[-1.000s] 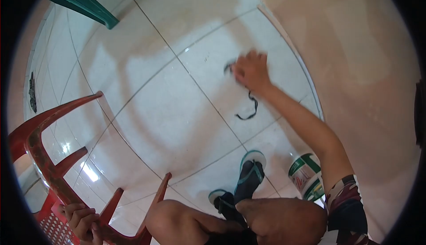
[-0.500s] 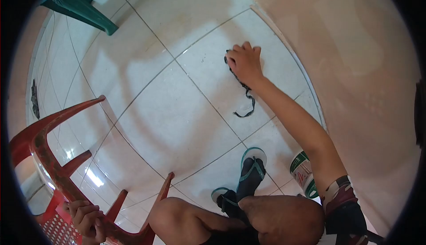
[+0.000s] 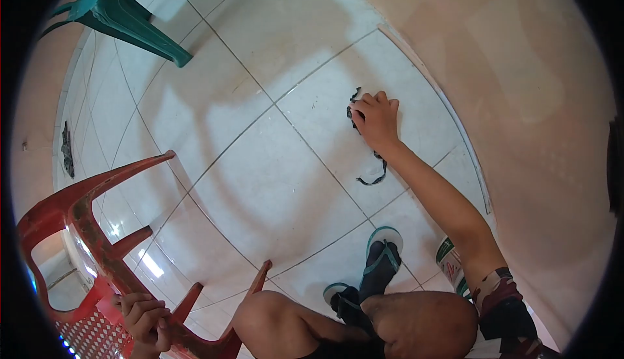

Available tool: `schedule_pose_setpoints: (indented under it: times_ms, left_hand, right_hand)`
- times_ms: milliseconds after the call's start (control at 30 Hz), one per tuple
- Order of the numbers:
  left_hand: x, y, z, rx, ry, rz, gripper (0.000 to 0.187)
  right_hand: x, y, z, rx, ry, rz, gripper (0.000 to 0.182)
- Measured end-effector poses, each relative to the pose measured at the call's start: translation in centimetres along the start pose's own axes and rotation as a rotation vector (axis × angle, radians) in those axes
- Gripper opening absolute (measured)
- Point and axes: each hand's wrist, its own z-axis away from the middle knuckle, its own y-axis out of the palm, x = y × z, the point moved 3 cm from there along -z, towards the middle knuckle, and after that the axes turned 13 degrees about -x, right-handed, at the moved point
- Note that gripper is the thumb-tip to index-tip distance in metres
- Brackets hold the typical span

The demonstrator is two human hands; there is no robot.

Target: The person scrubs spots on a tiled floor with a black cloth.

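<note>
On the white tiles lies a narrow, crumpled black strip (image 3: pixel 373 180), its near end curling loose across the floor. My right hand (image 3: pixel 378 122) reaches down over its middle with the fingers bent and pinching it; part of the strip shows past the fingertips and the palm hides some. At lower left, my left hand (image 3: pixel 144 320) is curled closed beside the frame of a red plastic chair (image 3: pixel 97 239). A pink, soft-looking piece (image 3: pixel 110 308) sticks out at its fingertips, pressed against the chair.
A green plastic chair (image 3: pixel 120 24) stands at the far left. Another dark scrap (image 3: pixel 67 151) lies by the left wall. A white and green tub (image 3: pixel 450 261) is beside my legs, near the right wall (image 3: pixel 539 125). My sandalled feet (image 3: pixel 380 261) rest on the tiles.
The view has shifted, so everything sits lower and farther right. My right hand has come slightly nearer along the black strip, showing more of its far end. My left hand stays by the chair.
</note>
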Motion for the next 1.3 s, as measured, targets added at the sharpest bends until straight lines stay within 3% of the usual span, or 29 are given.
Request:
schedule_pose_setpoints:
  times_ms: [267, 933, 1300]
  left_hand:
    - [-0.8, 0.0, -0.8, 0.007, -0.007, -0.012, 0.014]
    - [-0.4, 0.2, -0.6, -0.037, 0.012, -0.018, 0.014]
    - [-0.6, 0.2, -0.8, -0.031, -0.007, -0.008, 0.014]
  right_hand:
    - [-0.4, 0.9, -1.7, 0.069, 0.043, 0.071, 0.001]
    - [0.9, -0.1, 0.1, 0.071, -0.226, 0.107, 0.004]
    - [1.0, -1.2, 1.6, 0.083, -0.145, 0.056, 0.008]
